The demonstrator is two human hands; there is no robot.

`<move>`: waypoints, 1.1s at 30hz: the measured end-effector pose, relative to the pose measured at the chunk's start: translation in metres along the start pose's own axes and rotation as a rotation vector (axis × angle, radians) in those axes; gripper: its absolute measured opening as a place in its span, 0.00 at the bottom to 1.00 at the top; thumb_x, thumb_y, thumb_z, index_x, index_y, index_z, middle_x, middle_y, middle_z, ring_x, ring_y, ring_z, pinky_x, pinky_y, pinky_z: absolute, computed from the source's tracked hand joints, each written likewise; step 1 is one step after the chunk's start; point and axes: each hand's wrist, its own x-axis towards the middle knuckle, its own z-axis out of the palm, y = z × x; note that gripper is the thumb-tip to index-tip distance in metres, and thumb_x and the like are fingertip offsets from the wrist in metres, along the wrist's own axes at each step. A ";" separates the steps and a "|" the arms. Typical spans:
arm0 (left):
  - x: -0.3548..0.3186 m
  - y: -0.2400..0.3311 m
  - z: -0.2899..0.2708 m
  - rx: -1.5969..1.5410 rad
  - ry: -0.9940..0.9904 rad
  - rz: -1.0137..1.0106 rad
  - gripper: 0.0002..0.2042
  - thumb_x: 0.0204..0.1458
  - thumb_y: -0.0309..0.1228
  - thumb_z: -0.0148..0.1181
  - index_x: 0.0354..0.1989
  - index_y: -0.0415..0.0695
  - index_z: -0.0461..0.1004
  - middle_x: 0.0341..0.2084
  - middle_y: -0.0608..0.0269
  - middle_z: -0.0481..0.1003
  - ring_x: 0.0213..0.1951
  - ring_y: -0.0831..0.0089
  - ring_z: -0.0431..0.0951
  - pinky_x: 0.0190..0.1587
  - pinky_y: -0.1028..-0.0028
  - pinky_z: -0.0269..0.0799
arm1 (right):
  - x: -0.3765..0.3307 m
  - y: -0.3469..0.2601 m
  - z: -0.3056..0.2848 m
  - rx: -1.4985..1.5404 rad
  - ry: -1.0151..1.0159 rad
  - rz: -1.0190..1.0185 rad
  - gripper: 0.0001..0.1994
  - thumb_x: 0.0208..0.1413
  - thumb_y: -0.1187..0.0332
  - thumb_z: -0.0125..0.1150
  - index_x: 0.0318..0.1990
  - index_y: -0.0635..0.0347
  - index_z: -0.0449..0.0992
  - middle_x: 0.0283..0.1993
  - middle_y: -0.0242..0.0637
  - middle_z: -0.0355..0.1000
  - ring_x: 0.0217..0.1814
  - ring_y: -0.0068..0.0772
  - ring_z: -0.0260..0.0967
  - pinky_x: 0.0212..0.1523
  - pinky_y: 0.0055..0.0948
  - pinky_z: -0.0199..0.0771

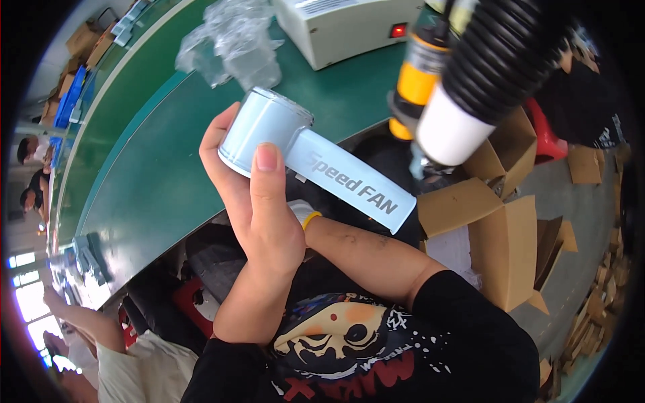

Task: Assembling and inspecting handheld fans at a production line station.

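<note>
The left hand point(259, 208) grips a pale blue handheld fan point(306, 156) around its round head, thumb laid flat on the near face and fingers wrapped behind the far rim. The fan is held up over the near edge of the green worktop point(168, 168), its head toward the worktop and its flat handle slanting down to the person's right; the handle carries grey lettering.

The right hand is hidden: the right forearm point(366, 252) runs up behind the left wrist and under the fan, and only a yellow band point(310, 218) at the wrist shows. Whether that hand is clenched or released cannot be told.

Just beyond the handle's free end hangs a black ribbed hose point(500, 50) ending in a white nozzle point(449, 131), with a yellow-and-black cylindrical tool point(418, 74) beside it. The nozzle is near the handle tip but apart from it.

On the worktop, well apart from the fan, lie crumpled clear plastic bags point(232, 43) and a cream-coloured machine housing point(342, 27) with a lit red switch point(398, 30). Open cardboard boxes point(500, 242) stand to the person's right, and cardboard scraps lie on the floor beyond. Another person's arm point(80, 319) shows at the lower left beside the worktop.
</note>
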 end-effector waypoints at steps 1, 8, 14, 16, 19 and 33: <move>0.000 0.000 -0.008 0.000 0.003 0.008 0.28 0.70 0.41 0.52 0.69 0.35 0.54 0.58 0.51 0.67 0.57 0.68 0.69 0.64 0.69 0.63 | -0.001 -0.005 -0.001 -0.003 -0.007 -0.017 0.23 0.54 0.54 0.64 0.53 0.58 0.82 0.44 0.49 0.83 0.50 0.54 0.81 0.54 0.49 0.79; -0.011 0.012 -0.117 0.190 0.214 0.213 0.30 0.69 0.43 0.53 0.69 0.34 0.54 0.57 0.52 0.68 0.55 0.68 0.70 0.62 0.70 0.64 | -0.036 -0.047 0.027 -0.004 0.065 -0.287 0.20 0.51 0.55 0.69 0.43 0.62 0.79 0.29 0.43 0.78 0.34 0.49 0.79 0.42 0.45 0.79; -0.010 -0.004 -0.217 0.406 0.275 0.354 0.32 0.64 0.45 0.58 0.66 0.33 0.58 0.54 0.52 0.70 0.52 0.69 0.71 0.59 0.71 0.67 | -0.058 -0.089 0.015 0.210 0.201 -0.825 0.19 0.48 0.58 0.73 0.42 0.60 0.78 0.20 0.33 0.71 0.24 0.42 0.74 0.44 0.43 0.81; -0.012 -0.001 -0.217 0.436 0.301 0.338 0.32 0.64 0.47 0.56 0.66 0.34 0.57 0.53 0.49 0.70 0.50 0.62 0.75 0.58 0.60 0.71 | -0.057 -0.098 0.018 0.258 0.232 -0.934 0.20 0.47 0.57 0.75 0.43 0.59 0.78 0.19 0.29 0.69 0.21 0.37 0.72 0.46 0.43 0.83; -0.007 0.000 -0.210 0.444 0.284 0.319 0.33 0.63 0.51 0.52 0.66 0.37 0.56 0.51 0.42 0.71 0.45 0.50 0.82 0.56 0.40 0.79 | -0.062 -0.111 0.023 0.325 0.396 -1.008 0.20 0.51 0.52 0.73 0.40 0.59 0.80 0.17 0.26 0.65 0.17 0.32 0.68 0.48 0.47 0.85; -0.014 0.003 -0.223 0.532 0.242 0.277 0.36 0.59 0.53 0.56 0.65 0.36 0.57 0.49 0.38 0.76 0.41 0.51 0.84 0.44 0.60 0.84 | -0.061 -0.113 0.013 0.348 0.514 -1.009 0.27 0.61 0.41 0.63 0.31 0.61 0.81 0.16 0.27 0.65 0.16 0.28 0.68 0.52 0.52 0.85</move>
